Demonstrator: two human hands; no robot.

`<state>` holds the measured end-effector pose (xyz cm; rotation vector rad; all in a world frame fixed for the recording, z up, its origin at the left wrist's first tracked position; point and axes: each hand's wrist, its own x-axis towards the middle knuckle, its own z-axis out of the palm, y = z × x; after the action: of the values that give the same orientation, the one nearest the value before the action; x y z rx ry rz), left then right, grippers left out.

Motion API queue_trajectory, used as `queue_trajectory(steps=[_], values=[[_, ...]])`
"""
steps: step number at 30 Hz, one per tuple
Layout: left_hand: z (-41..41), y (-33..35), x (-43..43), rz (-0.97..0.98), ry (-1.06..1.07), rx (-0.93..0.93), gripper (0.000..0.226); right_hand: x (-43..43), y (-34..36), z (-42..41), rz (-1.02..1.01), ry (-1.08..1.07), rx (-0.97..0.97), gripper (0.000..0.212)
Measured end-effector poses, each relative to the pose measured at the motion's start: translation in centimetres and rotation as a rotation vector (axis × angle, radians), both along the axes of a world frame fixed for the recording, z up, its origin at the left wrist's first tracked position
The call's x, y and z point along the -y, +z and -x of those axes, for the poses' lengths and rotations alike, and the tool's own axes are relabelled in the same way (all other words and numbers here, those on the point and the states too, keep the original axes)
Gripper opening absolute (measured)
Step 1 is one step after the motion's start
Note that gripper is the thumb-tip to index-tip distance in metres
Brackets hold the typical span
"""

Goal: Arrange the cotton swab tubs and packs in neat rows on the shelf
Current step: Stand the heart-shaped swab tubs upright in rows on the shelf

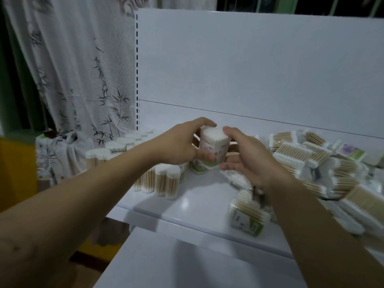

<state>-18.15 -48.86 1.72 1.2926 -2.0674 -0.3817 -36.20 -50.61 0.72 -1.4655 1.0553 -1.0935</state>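
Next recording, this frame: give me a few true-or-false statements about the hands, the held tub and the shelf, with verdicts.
1. The left hand and the right hand both have a grip on one cotton swab tub. True.
2. That tub is held upright above the shelf, white swab tips facing up. True.
3. Loose packs are heaped at the left end of the shelf. False: the pile of packs lies on the right, and upright tubs stand in rows on the left.
4. The curtain beside the shelf is plain. False: it carries a dark bamboo print.
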Motion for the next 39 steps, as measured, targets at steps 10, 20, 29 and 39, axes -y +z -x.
queue_trajectory(steps=[10, 20, 29, 39], values=[[-1.8, -0.1, 3.0, 0.0, 0.0, 0.101, 0.085, 0.5, 0.0, -2.5, 0.377, -0.268, -0.471, 0.05], [-5.9, -0.8, 3.9, -0.05, 0.087, 0.674, 0.032, 3.8, -4.6, -6.8, 0.231, -0.326, -1.024, 0.053], [-6.2, -1.2, 6.0, -0.044, 0.022, 0.675, 0.029, 5.8, -5.5, -8.5, 0.216, -0.449, -0.964, 0.052], [-6.6, -0.7, 6.5, 0.023, -0.046, 0.71, 0.029, 4.6, -4.3, -9.1, 0.281, -0.344, -1.099, 0.056]])
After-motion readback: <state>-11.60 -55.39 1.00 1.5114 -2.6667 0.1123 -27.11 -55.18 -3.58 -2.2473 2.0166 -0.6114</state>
